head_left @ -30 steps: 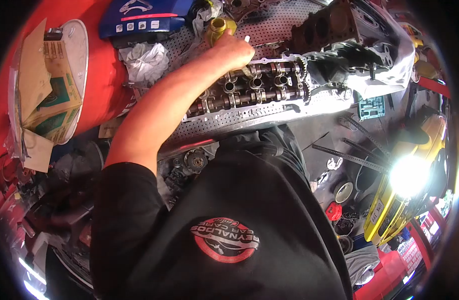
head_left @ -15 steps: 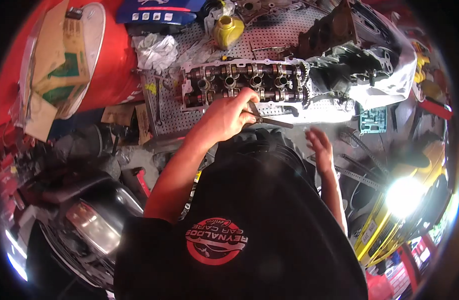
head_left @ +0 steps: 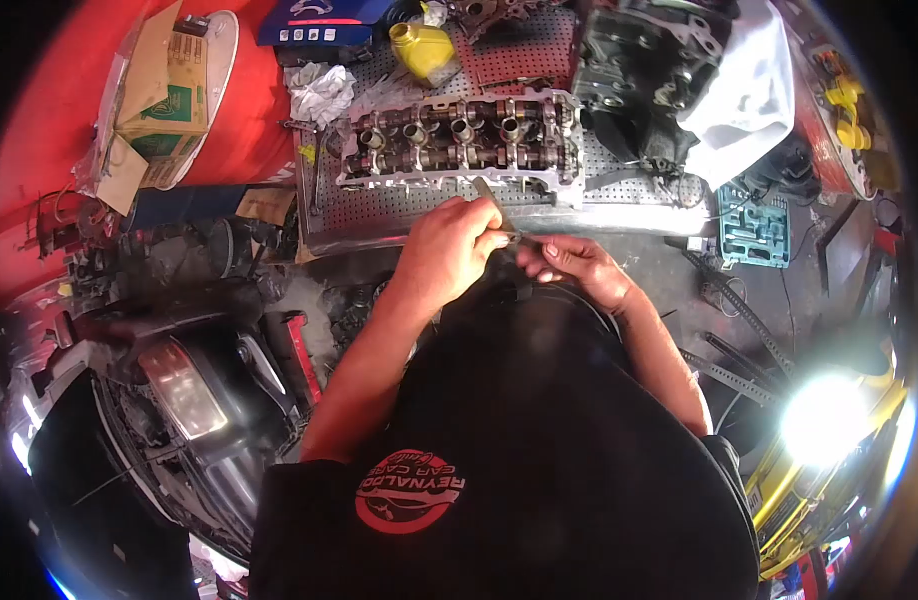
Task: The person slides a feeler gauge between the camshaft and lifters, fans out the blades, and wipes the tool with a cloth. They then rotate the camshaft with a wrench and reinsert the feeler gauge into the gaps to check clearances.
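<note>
Close to my chest, my left hand (head_left: 451, 245) is closed round a feeler gauge, and one thin metal blade (head_left: 481, 187) of it sticks up past the fingers. My right hand (head_left: 577, 268) meets it from the right, its thumb and fingers pinched together at the gauge's other end. Most of the gauge is hidden by my fingers. Just beyond the hands lies a cylinder head (head_left: 434, 158) with its camshafts, lobes and several upright round tubes exposed. The blade's tip reaches near the head's front edge.
A perforated metal bench top (head_left: 369, 212) carries the head. Behind stand a yellow bottle (head_left: 424, 50), crumpled paper (head_left: 321, 93) and a dark engine block (head_left: 644, 85). A teal tool case (head_left: 755, 228) lies at right, above a bright work lamp (head_left: 822, 420). A headlight assembly (head_left: 184, 385) sits lower left.
My right hand has come in from the right, from open to pinching the gauge. My left hand has drawn back from the cylinder head toward my chest, and the view has shifted.
</note>
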Demonstrator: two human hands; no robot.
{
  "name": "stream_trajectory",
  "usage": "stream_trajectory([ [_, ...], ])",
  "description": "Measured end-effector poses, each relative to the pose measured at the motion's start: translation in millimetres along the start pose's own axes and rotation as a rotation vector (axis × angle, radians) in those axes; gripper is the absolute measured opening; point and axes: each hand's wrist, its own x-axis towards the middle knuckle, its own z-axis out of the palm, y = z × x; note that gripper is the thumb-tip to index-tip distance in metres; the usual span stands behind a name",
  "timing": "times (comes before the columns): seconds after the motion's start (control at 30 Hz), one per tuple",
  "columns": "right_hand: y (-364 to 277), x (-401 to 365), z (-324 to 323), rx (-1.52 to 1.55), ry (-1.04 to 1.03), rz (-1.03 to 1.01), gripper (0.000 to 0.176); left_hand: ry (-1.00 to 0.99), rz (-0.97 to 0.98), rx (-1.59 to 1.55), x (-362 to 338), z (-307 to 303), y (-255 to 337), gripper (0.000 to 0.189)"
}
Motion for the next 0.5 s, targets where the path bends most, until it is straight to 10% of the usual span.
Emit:
stream_trajectory([
  [0.37,-16.5,-4.4,-13.0,-0.242,0.110,-0.317,0.023,-0.158,0.218,0.271,-5.1,33.5,71.1,0.018],
  [0.5,-10.2,-8.1,-20.1,0.362,0.145,-0.366,0.025,0.044,0.046,0.256,-11.3,40.8,81.7,0.017],
])
